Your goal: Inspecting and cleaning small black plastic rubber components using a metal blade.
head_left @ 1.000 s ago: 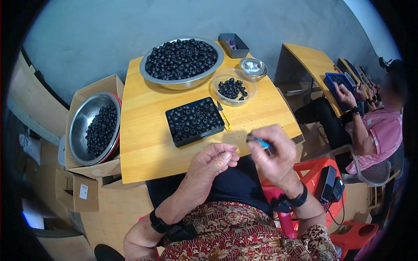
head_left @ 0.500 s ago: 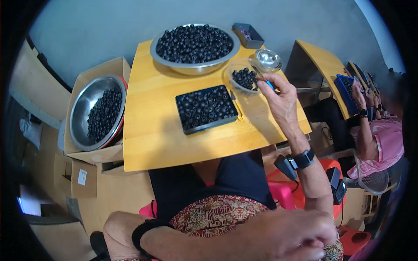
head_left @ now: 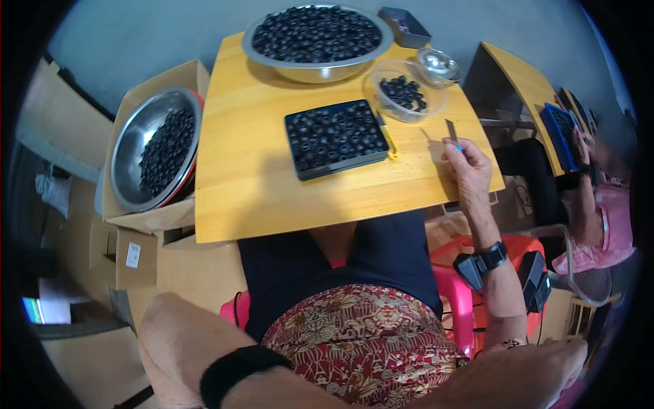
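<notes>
My right hand (head_left: pixel 469 167) is closed round the blue handle of a small knife (head_left: pixel 451 129), whose flat blade points away over the table's right side. My left arm crosses low in front of me. My left hand (head_left: pixel 555 368) is near the right elbow, its fingers hidden or blurred. A dark rectangular tray (head_left: pixel 337 140) full of small round black pieces, several with a hole on top, lies mid-table. Beside it is a yellow-handled tool (head_left: pixel 392 144). Past my right hand stands a clear plastic bowl (head_left: pixel 436 102) with some black pieces in its bottom.
A big metal basin (head_left: pixel 317 72) heaped with black pieces stands at the table's back. Right of it are a small grey box (head_left: pixel 407 31) and a shiny metal bowl (head_left: pixel 438 65). On the left, a cardboard box (head_left: pixel 163 217) holds another basin (head_left: pixel 129 153). A co-worker (head_left: pixel 610 218) sits at right.
My right hand has drawn back from the clear bowl with the knife, whose blade is now out in view. My left hand has moved right and lower. The whole view has shifted.
</notes>
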Demonstrator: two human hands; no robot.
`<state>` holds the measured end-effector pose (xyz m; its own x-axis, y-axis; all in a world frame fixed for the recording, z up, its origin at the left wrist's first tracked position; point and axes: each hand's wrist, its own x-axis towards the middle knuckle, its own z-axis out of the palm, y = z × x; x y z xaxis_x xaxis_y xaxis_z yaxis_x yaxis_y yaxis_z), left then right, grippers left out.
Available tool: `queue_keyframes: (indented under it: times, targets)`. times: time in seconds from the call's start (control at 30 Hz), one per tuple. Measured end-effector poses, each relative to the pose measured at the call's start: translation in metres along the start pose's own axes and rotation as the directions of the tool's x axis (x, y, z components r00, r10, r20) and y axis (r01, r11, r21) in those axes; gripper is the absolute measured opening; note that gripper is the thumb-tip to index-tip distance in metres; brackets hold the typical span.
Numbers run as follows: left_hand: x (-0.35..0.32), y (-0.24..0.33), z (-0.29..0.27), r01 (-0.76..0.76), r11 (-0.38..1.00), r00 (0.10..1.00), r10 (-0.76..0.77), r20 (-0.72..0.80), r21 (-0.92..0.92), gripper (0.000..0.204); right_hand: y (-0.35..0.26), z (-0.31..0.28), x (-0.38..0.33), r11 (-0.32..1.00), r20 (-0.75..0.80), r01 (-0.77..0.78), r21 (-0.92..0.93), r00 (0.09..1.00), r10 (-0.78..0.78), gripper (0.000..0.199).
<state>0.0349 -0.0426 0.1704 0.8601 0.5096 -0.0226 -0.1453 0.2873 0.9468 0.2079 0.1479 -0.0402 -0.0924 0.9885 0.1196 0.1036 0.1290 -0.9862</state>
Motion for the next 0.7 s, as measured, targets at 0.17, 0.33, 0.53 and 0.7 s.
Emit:
queue_keyframes:
  times: [0.17, 0.33, 0.53, 0.7]
  targets:
    - [0.007, -0.034, 0.028, -0.438, 0.860, 0.749, 0.510, -0.423, 0.262, 0.009, 0.012, 0.005, 0.003, 0.998, -0.014, 0.060, 0.023, 0.998, -0.059, 0.019]
    - [0.009, -0.028, 0.031, -0.436, 0.898, 0.855, 0.393, -0.340, -0.058, 0.008, 0.001, 0.000, -0.004, 0.998, -0.051, 0.053, 0.026, 0.997, -0.052, 0.021]
    - [0.018, -0.010, 0.031, -0.293, 0.956, 0.907, 0.272, -0.322, -0.016, 0.009, 0.007, 0.004, -0.002, 0.998, -0.032, 0.067, 0.006, 0.997, -0.067, 0.020]
    - [0.041, -0.036, 0.054, -0.359, 0.905, 0.805, 0.423, -0.417, 0.227, 0.011, 0.010, -0.002, 0.000, 0.998, -0.037, 0.069, 0.007, 0.997, -0.068, 0.020]
